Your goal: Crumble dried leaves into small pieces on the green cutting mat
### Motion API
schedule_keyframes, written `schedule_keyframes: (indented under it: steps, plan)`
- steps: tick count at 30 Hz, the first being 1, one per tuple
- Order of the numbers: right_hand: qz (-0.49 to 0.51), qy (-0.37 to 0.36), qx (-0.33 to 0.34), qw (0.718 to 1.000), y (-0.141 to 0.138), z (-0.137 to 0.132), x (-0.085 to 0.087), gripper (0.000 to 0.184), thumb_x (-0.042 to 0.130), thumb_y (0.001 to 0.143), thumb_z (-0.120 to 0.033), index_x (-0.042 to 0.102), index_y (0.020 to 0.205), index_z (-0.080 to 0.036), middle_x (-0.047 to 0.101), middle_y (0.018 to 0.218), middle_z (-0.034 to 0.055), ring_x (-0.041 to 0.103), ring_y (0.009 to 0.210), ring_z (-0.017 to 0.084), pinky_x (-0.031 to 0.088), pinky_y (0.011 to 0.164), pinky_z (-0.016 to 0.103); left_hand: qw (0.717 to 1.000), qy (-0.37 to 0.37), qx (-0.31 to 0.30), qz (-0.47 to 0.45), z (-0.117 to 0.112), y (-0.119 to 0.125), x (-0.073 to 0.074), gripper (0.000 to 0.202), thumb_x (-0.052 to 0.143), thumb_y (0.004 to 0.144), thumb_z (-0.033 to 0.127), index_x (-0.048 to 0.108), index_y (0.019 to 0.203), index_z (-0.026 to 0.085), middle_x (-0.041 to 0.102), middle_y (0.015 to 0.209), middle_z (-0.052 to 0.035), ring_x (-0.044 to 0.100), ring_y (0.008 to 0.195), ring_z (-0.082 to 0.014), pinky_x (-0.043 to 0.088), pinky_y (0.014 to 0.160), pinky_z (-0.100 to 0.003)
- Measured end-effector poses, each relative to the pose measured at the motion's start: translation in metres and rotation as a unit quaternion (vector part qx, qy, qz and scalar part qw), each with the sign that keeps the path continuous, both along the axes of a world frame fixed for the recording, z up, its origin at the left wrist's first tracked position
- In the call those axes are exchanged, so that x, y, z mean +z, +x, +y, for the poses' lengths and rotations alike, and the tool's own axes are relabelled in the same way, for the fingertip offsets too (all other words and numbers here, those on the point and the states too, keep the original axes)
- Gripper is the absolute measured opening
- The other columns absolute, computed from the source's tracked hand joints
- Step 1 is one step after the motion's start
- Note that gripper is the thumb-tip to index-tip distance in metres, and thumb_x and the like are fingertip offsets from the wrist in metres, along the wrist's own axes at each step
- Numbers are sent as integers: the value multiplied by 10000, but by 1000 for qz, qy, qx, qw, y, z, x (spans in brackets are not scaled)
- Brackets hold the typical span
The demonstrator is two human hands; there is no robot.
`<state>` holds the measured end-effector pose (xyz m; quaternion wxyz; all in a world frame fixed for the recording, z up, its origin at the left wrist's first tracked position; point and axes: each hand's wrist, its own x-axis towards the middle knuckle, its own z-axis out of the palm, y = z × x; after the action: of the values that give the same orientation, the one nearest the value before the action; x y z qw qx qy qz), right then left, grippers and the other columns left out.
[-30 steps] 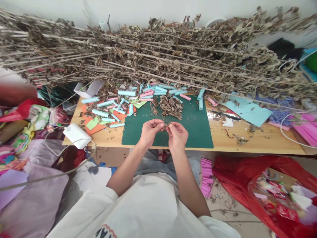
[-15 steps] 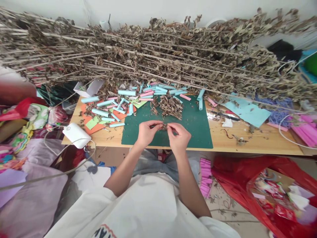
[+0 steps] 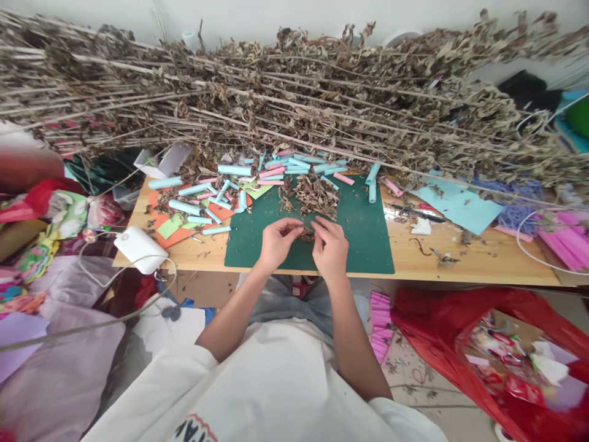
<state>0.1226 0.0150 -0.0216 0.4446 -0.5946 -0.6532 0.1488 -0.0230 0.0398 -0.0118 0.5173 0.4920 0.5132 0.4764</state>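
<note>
Over the green cutting mat, my left hand is closed in a pinch on a small clump of dried leaves. My right hand is just right of that clump, its thumb and fingers apart and its fingertips pointing forward; I see nothing held in it. Just beyond both hands lies a larger heap of dried brown leaves on the mat. Small leaf crumbs are scattered around.
Blue and pink paper tubes lie behind and left of the mat. Long dried stalks span the back. A white power bank with a cable is at the left edge, a pen to the right. A red bag stands below right.
My right hand's fingers have parted from the pinch and shifted slightly off the clump. My left hand has moved a little to the right, still pinching.
</note>
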Motion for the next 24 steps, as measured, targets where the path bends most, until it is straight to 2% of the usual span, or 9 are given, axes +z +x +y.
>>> schedule_keyframes:
  steps: [3, 6, 9, 13, 15, 19, 24]
  plan:
    - [50, -8, 15, 999, -1, -4, 7, 310, 563, 882, -250, 681, 1168, -236, 699, 1113, 82, 640, 1007, 222, 532, 917, 397, 999, -29, -10, -28, 0, 3, -4, 207, 764, 708, 307, 745, 846, 154, 725, 777, -36, 638, 669, -129, 518, 678, -250]
    - [98, -16, 36, 994, -1, -5, 9, 219, 572, 888, -276, 721, 1046, -249, 724, 1004, 53, 670, 873, 184, 553, 830, 338, 997, -51, -19, -63, -1, 4, -6, 235, 770, 701, 322, 748, 859, 149, 738, 805, -49, 672, 717, -155, 550, 733, -290]
    - [94, -13, 27, 995, -3, -4, 8, 188, 542, 900, -262, 728, 919, -235, 726, 924, 51, 666, 827, 179, 542, 798, 325, 996, -49, -28, -71, -2, 5, -4, 242, 778, 694, 321, 754, 864, 150, 745, 825, -57, 686, 751, -167, 557, 768, -306]
    - [87, -28, 12, 996, -10, -4, 9, 196, 498, 901, -256, 688, 886, -213, 696, 869, 62, 644, 814, 187, 522, 791, 328, 995, -49, -16, -83, -5, 6, 0, 214, 795, 672, 306, 751, 814, 152, 737, 785, -47, 675, 720, -155, 550, 742, -288]
    - [147, -53, 3, 988, -14, -4, 9, 177, 504, 892, -283, 665, 869, -210, 682, 836, 51, 639, 792, 184, 525, 768, 320, 992, -52, 2, -113, -7, 7, 2, 216, 814, 651, 300, 743, 789, 150, 725, 753, -35, 654, 683, -134, 540, 715, -270]
    - [343, -98, -7, 934, -22, -2, 5, 166, 605, 822, -366, 635, 817, -203, 662, 758, 14, 625, 690, 158, 536, 686, 291, 975, -89, 19, -201, -10, 9, 3, 259, 850, 615, 297, 722, 777, 142, 693, 690, -11, 608, 618, -88, 511, 653, -223]
    - [487, -132, -4, 863, -24, 2, 1, 214, 728, 709, -384, 648, 790, -203, 646, 702, -9, 602, 627, 133, 533, 641, 281, 943, -161, -15, -292, -8, 8, 4, 302, 880, 577, 279, 706, 777, 133, 684, 682, -10, 608, 610, -68, 509, 621, -185]
